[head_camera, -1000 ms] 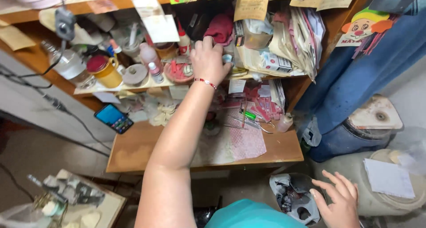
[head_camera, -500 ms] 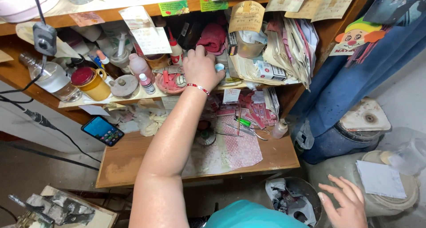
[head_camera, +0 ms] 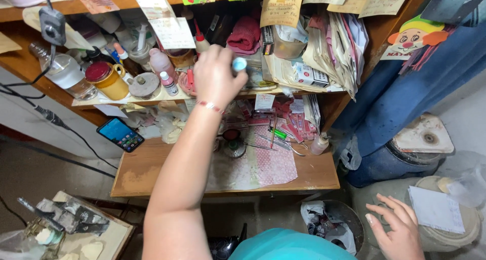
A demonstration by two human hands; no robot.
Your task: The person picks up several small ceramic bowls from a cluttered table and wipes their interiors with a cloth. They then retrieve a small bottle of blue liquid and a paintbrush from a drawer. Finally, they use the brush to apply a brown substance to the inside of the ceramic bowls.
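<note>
Upper centre of frame: left hand point(head_camera: 216, 77) raised before cluttered shelf point(head_camera: 152, 95), fingers pinching small light-blue capped item point(head_camera: 239, 64) (kind unclear). Lower right: right hand point(head_camera: 397, 228) spread, fingers apart, w/ fingertips at pale bucket lid point(head_camera: 455, 229), nr lined trash bin point(head_camera: 331, 224).

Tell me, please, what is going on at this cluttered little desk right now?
A person stands over a wooden desk crowded with papers and small tools. Their left hand is raised at the shelf of jars and bottles, gripping a small light-blue capped item. Their right hand hangs low, fingers spread near a pale round lid. A phone lies lit on the desk.
</note>
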